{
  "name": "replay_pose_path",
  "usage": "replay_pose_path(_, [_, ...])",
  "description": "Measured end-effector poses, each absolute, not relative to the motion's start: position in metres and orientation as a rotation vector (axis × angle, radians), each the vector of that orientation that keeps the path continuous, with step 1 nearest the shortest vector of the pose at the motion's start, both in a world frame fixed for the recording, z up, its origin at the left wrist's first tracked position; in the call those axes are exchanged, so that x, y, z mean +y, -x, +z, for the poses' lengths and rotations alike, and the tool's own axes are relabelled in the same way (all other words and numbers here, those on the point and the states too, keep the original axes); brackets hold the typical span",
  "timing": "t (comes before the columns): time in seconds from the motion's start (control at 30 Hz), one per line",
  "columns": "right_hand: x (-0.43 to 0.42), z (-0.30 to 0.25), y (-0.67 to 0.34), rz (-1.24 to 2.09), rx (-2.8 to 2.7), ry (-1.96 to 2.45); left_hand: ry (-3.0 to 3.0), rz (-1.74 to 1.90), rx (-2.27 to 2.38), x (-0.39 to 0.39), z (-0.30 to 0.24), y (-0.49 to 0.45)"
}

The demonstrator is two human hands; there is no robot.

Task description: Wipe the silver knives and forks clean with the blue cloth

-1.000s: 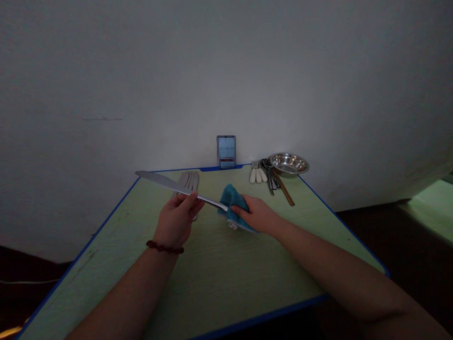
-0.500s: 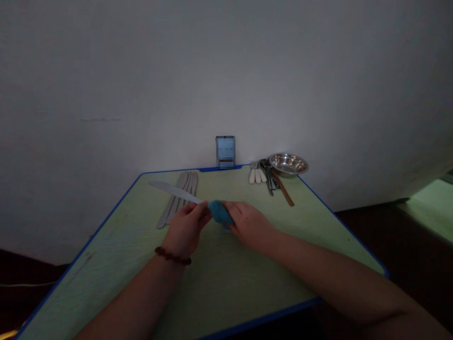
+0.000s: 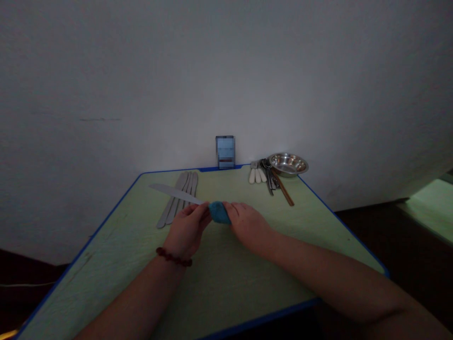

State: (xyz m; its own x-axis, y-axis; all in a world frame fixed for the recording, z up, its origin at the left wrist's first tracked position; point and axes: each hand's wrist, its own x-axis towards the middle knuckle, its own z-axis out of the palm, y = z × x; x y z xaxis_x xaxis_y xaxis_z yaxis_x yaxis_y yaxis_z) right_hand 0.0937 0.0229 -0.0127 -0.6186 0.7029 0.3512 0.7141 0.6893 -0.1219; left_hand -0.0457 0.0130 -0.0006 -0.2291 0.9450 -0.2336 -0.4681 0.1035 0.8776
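Observation:
My left hand (image 3: 187, 225), with a dark red beaded bracelet at the wrist, is closed on a table knife (image 3: 173, 192). The knife's pale blade points out to the left, above the table. A blue cloth (image 3: 219, 213) is bunched between my two hands, and my right hand (image 3: 249, 226) is closed around it. The knife's other end is hidden by the cloth and fingers. Behind the held blade, several more table knives (image 3: 192, 182) lie side by side on the table.
On the pale green, blue-edged table (image 3: 226, 293), white-handled forks (image 3: 257, 175), dark metal cutlery (image 3: 271, 182) and brown chopsticks (image 3: 284, 190) lie at the back right. A steel bowl (image 3: 288, 165) stands beside them. A blurred screen device (image 3: 225, 152) leans on the wall (image 3: 226, 71).
My right hand and the blue cloth have shifted slightly, and the cloth looks more compact. The left hand still grips the knife, nearly in place.

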Motion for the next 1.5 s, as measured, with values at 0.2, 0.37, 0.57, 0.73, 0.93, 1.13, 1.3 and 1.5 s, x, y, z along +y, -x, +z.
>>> replay_pose_path(0.2, [0.025, -0.009, -0.098, 0.221, -2.469, 1.130, -0.618, 1.506, 1.127, 0.014, 0.000, 0.044])
replay_pose_path(0.37, [0.027, -0.005, -0.102, 0.445, -2.424, 1.105, -0.613, 1.510, 1.129, 0.012, 0.004, 0.044])
replay_pose_path(0.57, [0.032, 0.002, -0.108, 0.690, -2.397, 1.076, -0.663, 1.539, 1.088, 0.012, 0.007, 0.047])
replay_pose_path(0.73, [0.033, 0.004, -0.112, 0.796, -2.350, 1.126, -0.642, 1.616, 1.060, 0.016, 0.005, 0.053])
replay_pose_path(0.93, [0.033, 0.003, -0.113, 0.803, -2.309, 1.178, -0.642, 1.696, 1.052, 0.021, 0.003, 0.059])
replay_pose_path(1.13, [0.033, 0.002, -0.113, 0.666, -2.323, 1.157, -0.626, 1.707, 1.058, 0.021, 0.005, 0.057])
replay_pose_path(1.3, [0.030, -0.001, -0.111, 0.499, -2.353, 1.140, -0.573, 1.733, 1.042, 0.022, 0.003, 0.054])
replay_pose_path(1.5, [0.026, -0.001, -0.109, 0.362, -2.361, 1.173, -0.526, 1.701, 1.010, 0.020, 0.001, 0.050])
